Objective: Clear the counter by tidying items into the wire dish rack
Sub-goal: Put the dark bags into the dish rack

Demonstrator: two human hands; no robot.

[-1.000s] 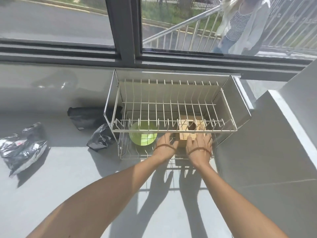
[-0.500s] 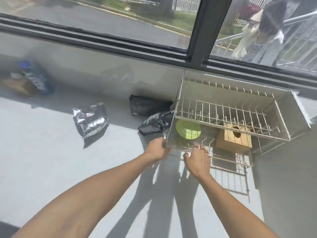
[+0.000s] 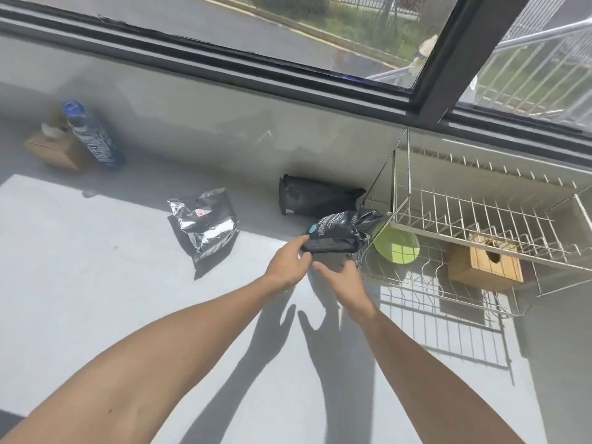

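Leaving the rack (image 3: 464,213) for the black packet (image 3: 342,233).
Wooden box (image 3: 487,264) is in; my left grip (image 3: 288,265) pinches the packet's edge, right grip (image 3: 341,278) open just beside it.

Centre frame, my left grip (image 3: 288,264) pinches the near corner of the black snack bag (image 3: 342,232), just beside the wire dish rack (image 3: 480,244) at right. My right grip (image 3: 342,278) hovers just below it, fingers spread, over the counter (image 3: 96,283).
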